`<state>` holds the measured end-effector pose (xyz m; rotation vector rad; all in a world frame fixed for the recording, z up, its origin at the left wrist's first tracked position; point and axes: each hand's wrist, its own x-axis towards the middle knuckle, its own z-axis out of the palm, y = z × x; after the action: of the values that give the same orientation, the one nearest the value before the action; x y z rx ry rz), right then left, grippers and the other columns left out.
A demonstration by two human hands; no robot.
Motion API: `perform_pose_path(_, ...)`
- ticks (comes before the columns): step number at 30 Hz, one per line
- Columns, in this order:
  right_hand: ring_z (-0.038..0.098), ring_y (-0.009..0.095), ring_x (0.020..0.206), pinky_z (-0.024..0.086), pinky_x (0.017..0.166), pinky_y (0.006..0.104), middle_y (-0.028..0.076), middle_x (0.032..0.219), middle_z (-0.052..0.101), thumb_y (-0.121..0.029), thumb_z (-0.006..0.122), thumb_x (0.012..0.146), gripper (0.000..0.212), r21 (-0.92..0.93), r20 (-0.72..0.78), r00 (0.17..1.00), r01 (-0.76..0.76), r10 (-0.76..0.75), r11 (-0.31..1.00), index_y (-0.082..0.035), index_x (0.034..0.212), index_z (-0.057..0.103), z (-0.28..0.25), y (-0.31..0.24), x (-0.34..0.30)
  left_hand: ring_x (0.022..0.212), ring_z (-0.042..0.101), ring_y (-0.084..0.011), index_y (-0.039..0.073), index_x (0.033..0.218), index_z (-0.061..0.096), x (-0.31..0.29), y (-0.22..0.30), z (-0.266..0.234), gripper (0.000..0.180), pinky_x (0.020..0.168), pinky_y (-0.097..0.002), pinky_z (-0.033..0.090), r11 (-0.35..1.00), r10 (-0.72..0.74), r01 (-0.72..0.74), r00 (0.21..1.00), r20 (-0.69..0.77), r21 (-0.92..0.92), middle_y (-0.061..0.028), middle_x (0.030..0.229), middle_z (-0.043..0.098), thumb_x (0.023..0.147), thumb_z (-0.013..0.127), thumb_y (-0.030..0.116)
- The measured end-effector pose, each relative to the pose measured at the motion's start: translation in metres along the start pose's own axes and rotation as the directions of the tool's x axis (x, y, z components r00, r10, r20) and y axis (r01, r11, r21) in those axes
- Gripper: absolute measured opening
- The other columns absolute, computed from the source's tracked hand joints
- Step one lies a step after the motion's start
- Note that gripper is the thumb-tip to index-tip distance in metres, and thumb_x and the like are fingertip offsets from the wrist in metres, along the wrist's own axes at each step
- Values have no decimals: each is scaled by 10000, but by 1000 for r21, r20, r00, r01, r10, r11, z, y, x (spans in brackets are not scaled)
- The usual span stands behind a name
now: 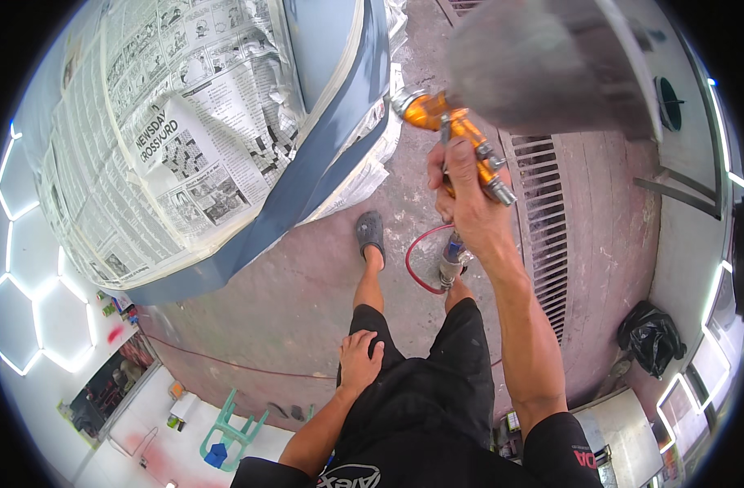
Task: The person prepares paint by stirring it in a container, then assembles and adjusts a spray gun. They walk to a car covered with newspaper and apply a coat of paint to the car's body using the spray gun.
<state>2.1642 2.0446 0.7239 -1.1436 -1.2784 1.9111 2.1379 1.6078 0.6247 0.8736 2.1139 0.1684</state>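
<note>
My right hand (474, 195) is wrapped round the handle of an orange and silver spray gun (461, 130), its nozzle pointing left. A big, dull grey cup (543, 69), close to the camera and blurred, sits above the gun. Below the grip hangs a metal and blue fitting (451, 260), with a red hose (410, 259) looping beside it. Left of the nozzle curves a blue-grey car body panel (327, 154), its edges taped. Newspaper (185, 138) covers the area behind it. On my thigh lies my left hand (361, 360), fingers extended, holding nothing.
A floor grate (543, 220) runs along the right. The red hose trails across the concrete floor behind my legs. A green plastic stool (232, 427) stands at lower left; a black plastic bag (651, 337) lies by the right wall. Hexagonal lights line the left wall.
</note>
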Motion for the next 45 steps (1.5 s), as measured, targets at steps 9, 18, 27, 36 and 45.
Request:
perform_pose_path(9,446,41,561,382,516,256,39,834,631,-641,583,1121,605,-33,-20,998,-59,59,998,-41,1086,646,8,-26,-1,1304,587,-361,95,1307,755,2,-1,0,353,1124,-525,446,1000,6,-6,1000,-15,-19,-73,1360,688,1030,732,311)
perform_pose_path(18,398,25,574,348,508,224,25,798,602,-608,603,1125,588,-78,233,969,-63,79,995,-25,1124,679,17,-55,-11,1300,589,-356,97,1296,754,8,-3,-3,342,1126,-522,444,999,1,-2,1000,-15,-36,-75,1353,689,1036,729,317)
perform_pose_path(27,432,27,526,391,485,234,39,828,655,-630,570,1132,596,-149,-139,990,-14,-7,989,-47,1095,690,8,-80,25,1294,591,-364,97,1295,752,11,-1,-6,334,1124,-527,446,999,2,-2,1000,-2,-40,-82,1338,691,1041,719,312)
perform_pose_path(36,457,25,507,382,464,229,34,811,666,-659,611,1100,628,-120,-191,982,-36,13,992,-40,1090,720,12,-90,35,1291,594,-363,102,1292,756,16,2,-11,330,1117,-527,447,999,1,-1,1000,7,-34,-76,1331,695,1042,717,315)
perform_pose_path(45,445,29,513,385,478,230,40,813,653,-627,601,1120,593,-170,-59,995,-91,82,981,-43,1086,698,34,-94,42,1289,600,-352,107,1286,759,21,3,-15,329,1118,-527,442,999,-11,11,1000,8,-32,-66,1334,698,1045,710,326)
